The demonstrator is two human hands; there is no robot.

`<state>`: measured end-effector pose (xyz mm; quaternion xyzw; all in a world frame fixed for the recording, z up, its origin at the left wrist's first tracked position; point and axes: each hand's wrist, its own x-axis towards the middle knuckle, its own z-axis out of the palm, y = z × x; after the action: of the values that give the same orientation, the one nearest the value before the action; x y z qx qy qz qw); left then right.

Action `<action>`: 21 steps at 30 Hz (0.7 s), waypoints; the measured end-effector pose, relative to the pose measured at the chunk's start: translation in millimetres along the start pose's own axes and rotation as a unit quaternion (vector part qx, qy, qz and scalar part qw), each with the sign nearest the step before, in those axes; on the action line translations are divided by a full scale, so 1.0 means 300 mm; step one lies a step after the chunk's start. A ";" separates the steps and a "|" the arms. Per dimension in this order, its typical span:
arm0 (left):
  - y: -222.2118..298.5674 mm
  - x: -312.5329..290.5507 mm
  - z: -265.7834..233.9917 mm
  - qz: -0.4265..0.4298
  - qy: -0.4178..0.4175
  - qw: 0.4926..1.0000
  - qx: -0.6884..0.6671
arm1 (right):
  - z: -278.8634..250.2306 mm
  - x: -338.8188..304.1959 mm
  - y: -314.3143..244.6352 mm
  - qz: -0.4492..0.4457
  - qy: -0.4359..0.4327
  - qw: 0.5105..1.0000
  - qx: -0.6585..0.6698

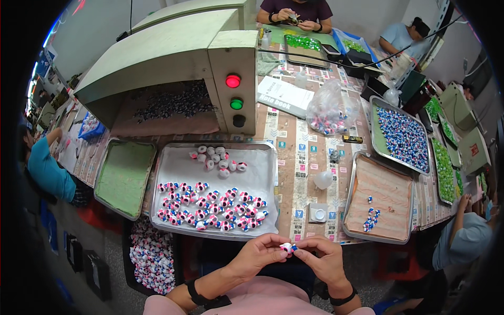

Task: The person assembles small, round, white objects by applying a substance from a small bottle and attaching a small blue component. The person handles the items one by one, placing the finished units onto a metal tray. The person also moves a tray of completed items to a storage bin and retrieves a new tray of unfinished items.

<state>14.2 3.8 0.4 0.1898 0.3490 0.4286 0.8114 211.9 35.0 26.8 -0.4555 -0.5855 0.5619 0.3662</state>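
Close to my body, just off the table's front edge, both hands meet on a small white, pink and blue figurine. My left hand pinches its white and pink side between thumb and fingers. The fingertips of my right hand are closed at its blue end; whether that end is a separate piece cannot be made out. Left of my hands lies a metal tray lined with white, with rows of similar figurines at the front and several white and pink heads behind them.
An orange-lined tray at right holds several small blue and white parts. Beyond stands a fuller tray. A plastic bag, white bottle and notebook lie mid-table. A large oven-like machine fills the back left. Co-workers sit around.
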 end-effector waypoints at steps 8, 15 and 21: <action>-0.010 -0.001 -0.017 -0.014 -0.006 0.999 -0.033 | 0.010 -0.004 -0.001 -0.010 -0.004 1.000 0.011; 0.002 -0.022 -0.023 -0.011 -0.013 0.999 -0.035 | 0.034 -0.010 -0.001 -0.039 0.004 0.999 -0.021; 0.122 -0.050 -0.050 0.078 0.050 0.991 0.100 | 0.029 0.012 -0.026 -0.091 -0.002 0.995 -0.042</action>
<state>-23.2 11.9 18.5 0.2752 0.4148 0.4623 0.7338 201.6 36.0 33.3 -0.4146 -0.6482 0.5019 0.3949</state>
